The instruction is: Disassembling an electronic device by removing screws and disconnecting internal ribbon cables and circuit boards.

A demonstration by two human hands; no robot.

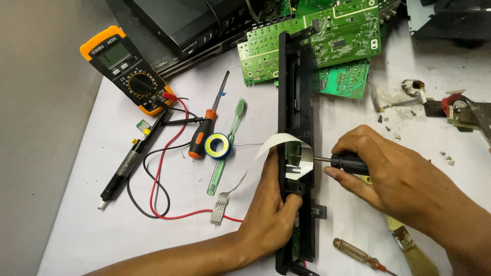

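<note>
My left hand (268,214) is clamped round the long black panel (295,128) near the tabletop's front edge, my right hand (381,171) fisted on a screwdriver (341,162) at its small board, which is not yet freed.

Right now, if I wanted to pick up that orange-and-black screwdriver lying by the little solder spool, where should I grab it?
Probably by the thick handle of the orange-and-black screwdriver, coming from above. It lies flat on the white table, thin shaft pointing away, and the handle is the widest part. Its right side nearly touches the solder spool and the green toothbrush, so close your fingers along its left and top.
</note>
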